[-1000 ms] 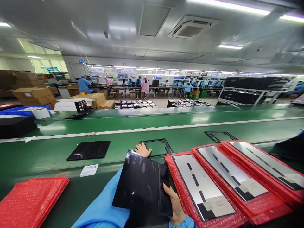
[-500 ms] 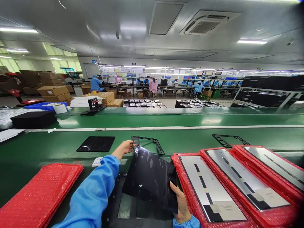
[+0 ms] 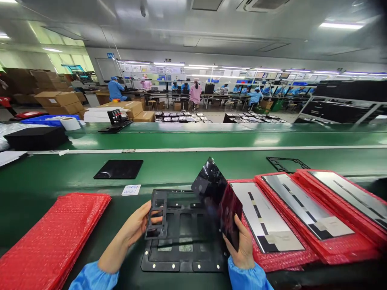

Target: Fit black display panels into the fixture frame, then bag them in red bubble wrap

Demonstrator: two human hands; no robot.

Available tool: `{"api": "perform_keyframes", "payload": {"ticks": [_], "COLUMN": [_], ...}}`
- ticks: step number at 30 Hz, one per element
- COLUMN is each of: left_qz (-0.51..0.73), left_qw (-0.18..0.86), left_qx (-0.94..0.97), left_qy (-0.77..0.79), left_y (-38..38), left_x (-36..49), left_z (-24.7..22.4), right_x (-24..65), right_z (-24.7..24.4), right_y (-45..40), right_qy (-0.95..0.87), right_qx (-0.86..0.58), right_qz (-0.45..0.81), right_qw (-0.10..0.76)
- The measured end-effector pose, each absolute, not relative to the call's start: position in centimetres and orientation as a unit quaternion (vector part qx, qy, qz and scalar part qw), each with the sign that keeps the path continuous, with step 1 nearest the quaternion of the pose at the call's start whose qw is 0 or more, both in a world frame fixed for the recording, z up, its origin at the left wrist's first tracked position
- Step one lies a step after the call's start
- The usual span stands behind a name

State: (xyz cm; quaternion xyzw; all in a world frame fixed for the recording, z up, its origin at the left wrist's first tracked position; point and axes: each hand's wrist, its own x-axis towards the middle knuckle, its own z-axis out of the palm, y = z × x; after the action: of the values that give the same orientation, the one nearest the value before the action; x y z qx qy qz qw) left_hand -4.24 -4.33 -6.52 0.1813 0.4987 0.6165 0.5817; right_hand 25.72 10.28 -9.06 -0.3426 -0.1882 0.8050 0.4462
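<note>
While the right hand (image 3: 240, 246) gripped a glossy black panel (image 3: 211, 189) tilted up and not yet set down, the left hand (image 3: 130, 225) curled its fingers around a black frame (image 3: 159, 197) over a black tray (image 3: 181, 265), with silver panels (image 3: 266, 213) on red bubble wrap (image 3: 279, 262) lying beyond.

room: over the green belt (image 3: 193, 171) beyond the jig (image 3: 184, 259), go!
right: wrapped panels (image 3: 272, 217) crowding the right hand (image 3: 238, 245)
left: red stack (image 3: 51, 241) near the left hand (image 3: 133, 229)
</note>
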Motion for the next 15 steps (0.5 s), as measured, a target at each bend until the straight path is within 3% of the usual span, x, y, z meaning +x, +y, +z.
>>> {"api": "perform_keyframes", "payload": {"ticks": [5,8,12,15], "left_qz": [0.584,0.552,0.386,0.297], "left_qw": [0.635,0.596,0.354,0.184], "left_qx": [0.150,0.174,0.342,0.421], "left_qy": [0.483,0.557,0.780,0.837], "left_y": [-5.9,-5.8,-5.7,-5.5], "left_x": [-2.3,-1.9,-1.9,-1.7], "left_z": [-8.5,-9.6,-10.4,-10.1], "right_x": [26.9,27.3,27.6,27.7], "right_z": [-7.9,-7.9,-8.3,-8.5], "right_y": [10.2,10.1,9.9,9.5], "right_qy": [-0.104,-0.106,-0.170,-0.196], "right_qx": [-0.379,-0.398,-0.440,-0.451], "right_qz": [0.796,0.785,0.737,0.730], "right_qw": [0.460,0.462,0.485,0.475]}}
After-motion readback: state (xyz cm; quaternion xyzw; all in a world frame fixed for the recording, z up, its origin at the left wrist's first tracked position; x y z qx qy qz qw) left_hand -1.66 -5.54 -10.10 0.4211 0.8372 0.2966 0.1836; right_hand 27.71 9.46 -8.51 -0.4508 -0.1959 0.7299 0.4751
